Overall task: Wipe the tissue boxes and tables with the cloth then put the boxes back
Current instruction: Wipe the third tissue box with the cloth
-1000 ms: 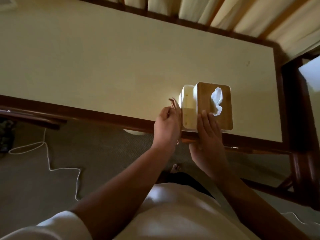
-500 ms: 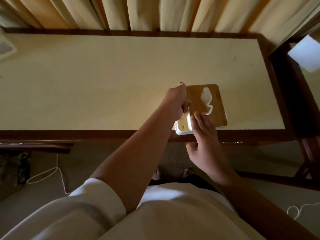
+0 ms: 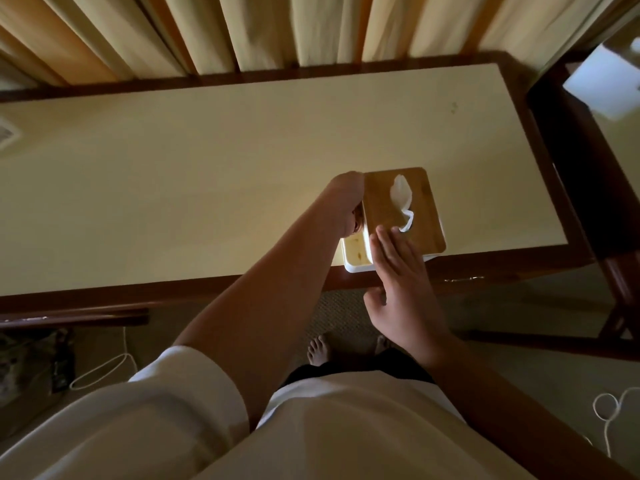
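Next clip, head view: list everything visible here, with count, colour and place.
cream-topped table with dark wood rim: one, fills the middle.
white tissue box with wooden lid: one, white and brown, at the near table edge, right of centre.
white tissue: one, sticking out of the lid's slot.
brown cloth: one, mostly hidden, against the box's left side.
pleated curtains: cream and orange, behind the table.
white cords: two, on the carpet, one far left, one far right.
bare feet: two, on the carpet below the table edge.
left hand: curled round the cloth.
right hand: fingers flat on the lid's near corner.
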